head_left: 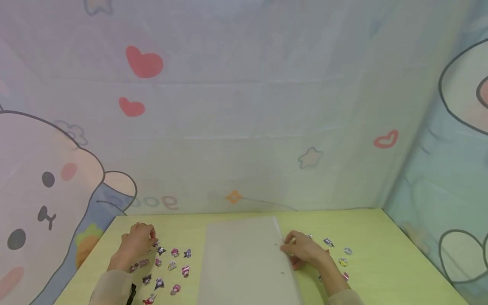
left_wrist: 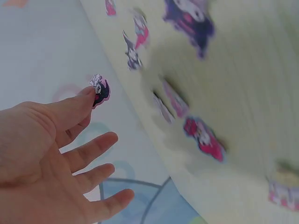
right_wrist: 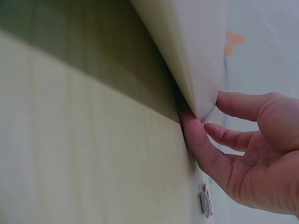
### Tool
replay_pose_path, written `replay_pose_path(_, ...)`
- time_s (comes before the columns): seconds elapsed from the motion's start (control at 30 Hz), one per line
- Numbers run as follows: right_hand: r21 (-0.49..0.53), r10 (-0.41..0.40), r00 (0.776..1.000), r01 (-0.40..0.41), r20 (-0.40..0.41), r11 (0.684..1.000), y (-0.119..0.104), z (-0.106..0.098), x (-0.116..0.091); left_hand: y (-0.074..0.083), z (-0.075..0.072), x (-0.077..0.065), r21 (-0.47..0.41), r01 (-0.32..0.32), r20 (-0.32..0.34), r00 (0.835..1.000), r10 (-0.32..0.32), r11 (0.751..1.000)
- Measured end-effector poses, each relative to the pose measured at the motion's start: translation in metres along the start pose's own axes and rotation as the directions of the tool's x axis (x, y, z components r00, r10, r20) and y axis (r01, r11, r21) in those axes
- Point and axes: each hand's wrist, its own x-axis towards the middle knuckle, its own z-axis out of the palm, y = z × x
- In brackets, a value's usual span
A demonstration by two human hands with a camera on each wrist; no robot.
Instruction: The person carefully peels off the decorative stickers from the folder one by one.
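Observation:
Between the thumb and a finger of my left hand (head_left: 138,240) is a small cartoon sticker (left_wrist: 100,90), dark and white with a pink edge. The hand's other fingers are spread apart in the left wrist view. A large white sheet (head_left: 244,258) lies on the table, with two small round marks near its right edge. My right hand (head_left: 301,250) pinches that edge. In the right wrist view one finger (right_wrist: 198,135) goes under the raised edge, and the sheet's underside (right_wrist: 173,51) shows above the table.
Several cartoon stickers (head_left: 159,283) are scattered on the pale yellow table (head_left: 385,254) left of the sheet. More stickers (head_left: 343,262) lie on the right, near my right forearm. A printed cloth (head_left: 244,127) with hearts and cartoon figures hangs behind and at the sides.

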Motion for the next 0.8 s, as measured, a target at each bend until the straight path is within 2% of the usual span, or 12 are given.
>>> replay_pose_path(0.3,0.013,-0.003,1.000,0.002,0.007,1.000,-0.001,0.000,-0.002,-0.037,-0.014,-0.014,0.022,0.065,0.047,0.997,-0.066,0.998)
replay_pose_path(0.53,0.018,-0.001,1.000,0.001,0.008,1.000,-0.002,-0.001,-0.003,-0.060,-0.015,-0.023,0.019,0.109,0.074,0.991,-0.110,0.994)
replay_pose_path(0.8,0.009,-0.003,1.000,0.003,0.010,1.000,-0.003,-0.003,-0.002,-0.072,-0.010,-0.026,-0.008,0.168,0.104,0.981,-0.166,0.986)
